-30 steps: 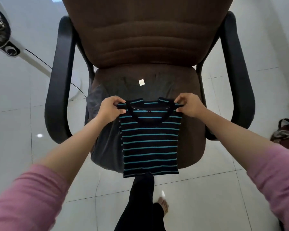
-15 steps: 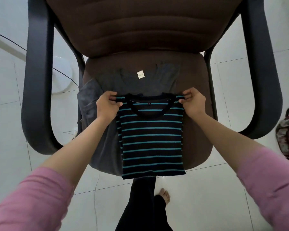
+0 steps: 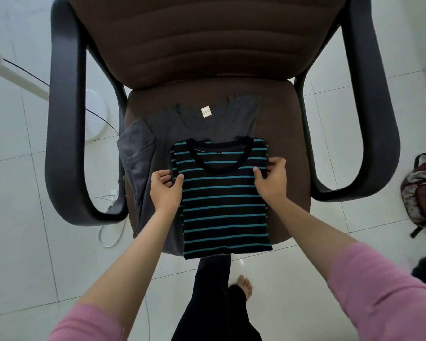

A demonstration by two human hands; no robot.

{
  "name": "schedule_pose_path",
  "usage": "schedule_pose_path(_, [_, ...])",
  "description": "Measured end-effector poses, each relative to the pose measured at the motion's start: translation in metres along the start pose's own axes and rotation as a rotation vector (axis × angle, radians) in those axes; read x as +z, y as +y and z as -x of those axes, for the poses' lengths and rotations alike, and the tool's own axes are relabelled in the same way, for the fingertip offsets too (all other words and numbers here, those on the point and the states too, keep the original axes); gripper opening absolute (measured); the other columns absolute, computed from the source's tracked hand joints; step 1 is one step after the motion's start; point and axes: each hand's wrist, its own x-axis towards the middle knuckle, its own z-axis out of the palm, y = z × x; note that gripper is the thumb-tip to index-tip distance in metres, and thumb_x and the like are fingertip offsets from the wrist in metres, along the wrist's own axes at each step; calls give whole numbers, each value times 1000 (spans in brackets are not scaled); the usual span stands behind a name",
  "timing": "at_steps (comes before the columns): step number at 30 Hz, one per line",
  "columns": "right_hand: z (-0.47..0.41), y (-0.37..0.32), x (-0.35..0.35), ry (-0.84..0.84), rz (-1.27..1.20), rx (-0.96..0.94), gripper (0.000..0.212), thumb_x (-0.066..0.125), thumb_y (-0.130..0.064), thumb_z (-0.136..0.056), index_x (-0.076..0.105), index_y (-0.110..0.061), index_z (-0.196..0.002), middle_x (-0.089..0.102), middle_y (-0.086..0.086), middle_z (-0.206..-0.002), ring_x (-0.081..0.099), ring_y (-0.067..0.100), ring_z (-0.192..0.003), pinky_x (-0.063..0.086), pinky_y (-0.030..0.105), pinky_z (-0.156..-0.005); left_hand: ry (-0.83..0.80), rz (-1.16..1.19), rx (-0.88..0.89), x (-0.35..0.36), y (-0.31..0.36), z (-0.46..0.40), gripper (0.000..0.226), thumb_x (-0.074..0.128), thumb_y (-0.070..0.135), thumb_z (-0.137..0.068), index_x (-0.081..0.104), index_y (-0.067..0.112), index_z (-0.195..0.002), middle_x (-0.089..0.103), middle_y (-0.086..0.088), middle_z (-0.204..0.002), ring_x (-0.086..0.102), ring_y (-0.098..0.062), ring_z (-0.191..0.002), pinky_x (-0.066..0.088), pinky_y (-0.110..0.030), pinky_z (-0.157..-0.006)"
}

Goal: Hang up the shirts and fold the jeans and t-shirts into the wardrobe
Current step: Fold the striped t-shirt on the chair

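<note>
Both hands have slid down from the shoulder corners since 1 second ago, and the striped t-shirt (image 3: 225,198) now lies flat instead of hanging from my grip. From the head view, the only 1 I have, it rests on the seat of the brown chair (image 3: 288,153), over a grey garment (image 3: 158,134) spread beneath it, with its hem just past the seat's front edge. My left hand (image 3: 165,190) pinches the shirt's left side edge between thumb and curled fingers; my right hand (image 3: 272,179) does the same on the right edge, thumb on top, fingers tucked around the fabric. I judge the shirt light, soft and limp: it should sag wherever it is unsupported, so I would hold it at both side edges or slip a flat hand under the middle, and keep the fold lines pressed so the tucked sleeves do not spill out. The grey garment could drag along with it if I pull instead of lifting. Room is tight sideways: 2 black armrests (image 3: 67,124) flank the seat and the backrest closes the far side, so the open way is up and back toward me, over the front edge. A backpack (image 3: 422,193) sits on the floor to the right, well apart, and a white cable (image 3: 113,232) lies on the floor to the left.
</note>
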Motion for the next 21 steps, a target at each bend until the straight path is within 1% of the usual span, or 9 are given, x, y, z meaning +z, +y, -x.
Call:
schedule_pose_path(3, [0,-3,1,51,90,-24,42,68,-27,-85,45,-11,-116,49,9,-114,50,19,-102,45,29,-80,-19,-17,27,2,8,-4,31,72,27,-81,53,21,-105,59,2,-110,59,-15,-102,47,-25,-85])
schedule_pose_path(6, [-7,-6,2,15,59,16,41,67,-25,-86,45,-13,-119,52,8,-117,53,20,-106,49,33,-85,-88,-74,32,7,17,-17,32,73,30,-81,57,23,-108,57,4,-113,58,-15,-104,49,-31,-92])
schedule_pose_path(9, [-14,-9,2,0,51,14,38,67,-22,-86,47,-15,-117,51,6,-119,53,19,-107,48,33,-90,-134,-77,30,13,25,-30,27,74,26,-80,61,27,-104,58,6,-113,58,-14,-103,49,-35,-96])
schedule_pose_path(11, [-19,-12,3,8,18,11,31,67,-17,-86,50,-16,-112,55,4,-114,55,18,-101,49,33,-90,-157,-55,33,15,31,-37,25,75,21,-79,63,27,-100,60,6,-110,58,-13,-103,49,-34,-97])
schedule_pose_path(14, [-25,-19,4,-4,-13,-46,17,67,-11,-85,56,-17,-96,60,-3,-98,57,13,-90,51,32,-86,-156,-80,45,14,34,-48,25,76,17,-77,64,28,-96,64,3,-107,61,-16,-101,51,-35,-94])
schedule_pose_path(16, [-31,-25,3,-10,-12,-90,15,70,-10,-83,60,-19,-91,62,-6,-94,59,13,-92,51,30,-86,-138,-101,59,13,36,-53,24,75,12,-77,67,26,-95,66,3,-104,62,-16,-99,52,-33,-92])
schedule_pose_path(18, [-36,-30,1,-10,-30,-91,15,73,-12,-81,64,-21,-89,63,-9,-94,60,13,-97,49,28,-86,-110,-115,89,13,38,-56,23,72,8,-79,70,22,-98,66,4,-100,63,-14,-95,52,-28,-90])
schedule_pose_path(21, [-41,-29,1,13,-44,-58,15,74,-16,-80,66,-25,-89,66,-10,-98,60,11,-99,50,31,-90,-91,-92,129,13,39,-55,24,67,4,-82,70,16,-103,66,4,-99,62,-7,-87,50,-22,-87])
